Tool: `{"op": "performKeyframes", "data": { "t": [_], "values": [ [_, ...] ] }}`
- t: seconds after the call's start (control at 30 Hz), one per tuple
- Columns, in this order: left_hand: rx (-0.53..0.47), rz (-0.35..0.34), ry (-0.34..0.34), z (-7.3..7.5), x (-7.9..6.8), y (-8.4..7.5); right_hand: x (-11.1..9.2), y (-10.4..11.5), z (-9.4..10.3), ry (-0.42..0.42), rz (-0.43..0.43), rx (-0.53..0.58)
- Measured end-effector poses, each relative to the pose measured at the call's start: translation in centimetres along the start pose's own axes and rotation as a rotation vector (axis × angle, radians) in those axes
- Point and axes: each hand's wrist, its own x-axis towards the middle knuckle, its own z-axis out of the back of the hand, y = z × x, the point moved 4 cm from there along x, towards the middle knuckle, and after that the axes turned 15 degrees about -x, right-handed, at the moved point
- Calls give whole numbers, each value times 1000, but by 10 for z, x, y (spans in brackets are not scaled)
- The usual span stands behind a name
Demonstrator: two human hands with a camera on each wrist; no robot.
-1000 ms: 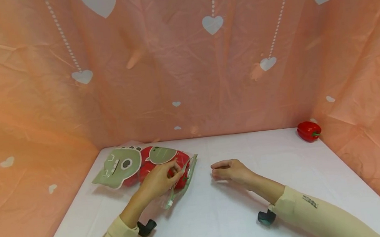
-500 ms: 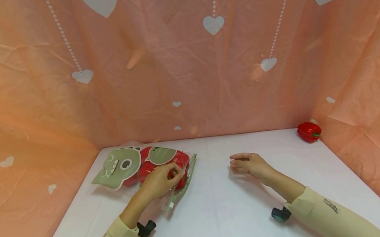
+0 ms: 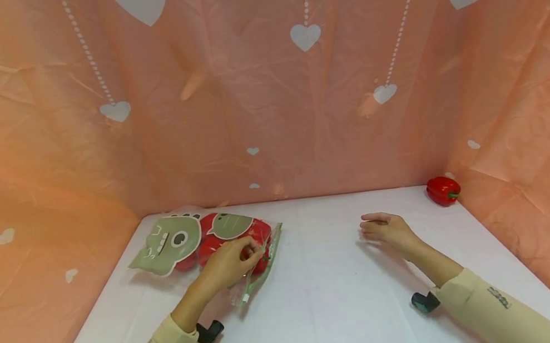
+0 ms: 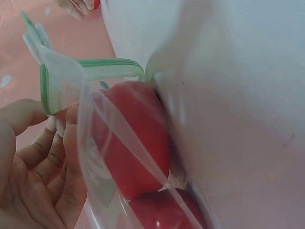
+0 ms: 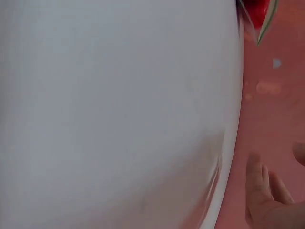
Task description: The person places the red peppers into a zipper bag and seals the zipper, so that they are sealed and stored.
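Observation:
On the left of the table lies a clear zip bag [image 3: 162,245] printed with a green monster, its green-edged mouth facing right. Red bell peppers [image 4: 133,138] are inside it. My left hand [image 3: 229,263] pinches the upper edge of the bag's mouth between thumb and fingers; the left wrist view shows the mouth held apart. My right hand [image 3: 389,232] is over the right half of the table, fingers extended, holding nothing. Beyond it, at the far right corner, a single red bell pepper [image 3: 443,191] lies on its side, apart from the hand.
A white cloth covers the table [image 3: 330,311]. Peach curtains [image 3: 268,110] with pale hearts stand along the back and both sides. Dark wrist cameras [image 3: 210,332] hang below the sleeves.
My right hand has moved right, away from the bag and closer to the lone pepper. The left hand keeps its pinch on the bag's edge almost unmoved.

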Motion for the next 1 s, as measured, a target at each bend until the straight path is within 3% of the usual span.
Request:
{"op": "performKeyframes", "data": {
  "t": [0.4,0.7,1.0],
  "values": [
    [-20,0,2,0,-1,0,9,-17,47,-164,56,-169],
    [-15,-10,9,0,-2,-1,9,-20,78,-332,68,-490],
    [-16,1,9,0,-1,1,11,-23,112,-440,71,-619]
  ]
}}
